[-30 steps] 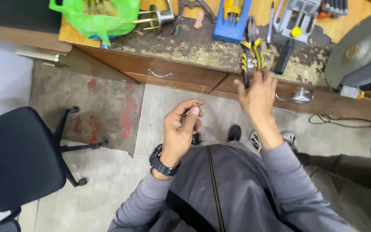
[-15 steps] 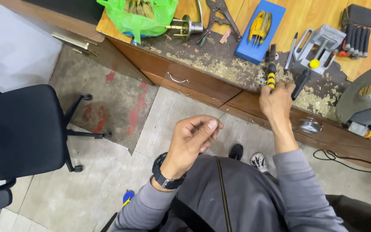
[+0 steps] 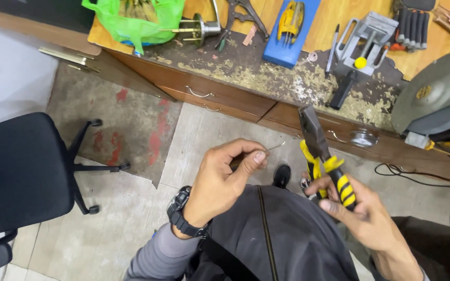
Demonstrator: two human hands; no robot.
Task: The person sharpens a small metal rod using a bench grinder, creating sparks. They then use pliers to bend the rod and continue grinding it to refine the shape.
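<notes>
Sawdust is lying thick along the front of a wooden worktop (image 3: pixel 266 78), which is running across the top of the view above a tiled floor (image 3: pixel 105 239). Below it, a thin wire (image 3: pixel 275 147) is sticking out from the left hand (image 3: pixel 224 179), whose thumb and forefinger are pinching shut on it in a tight grip, the free end pointing up and right. Just beside it, the right hand (image 3: pixel 363 216) is closing its fingers around the yellow-and-black handles of a pair of pliers (image 3: pixel 323 156); the dark nose is pointing up toward the worktop edge, apart from the wire, and I cannot tell whether the nose is open. A black wristwatch (image 3: pixel 180 213) is sitting on the left wrist. Farther out, a blue box (image 3: pixel 287 44) is carrying a yellow tool, a grey vise (image 3: pixel 365 39) is standing right of it, and a green plastic bag (image 3: pixel 136 18) is resting at the left end. A black office chair (image 3: pixel 22 171) is standing on the floor at far left.
</notes>
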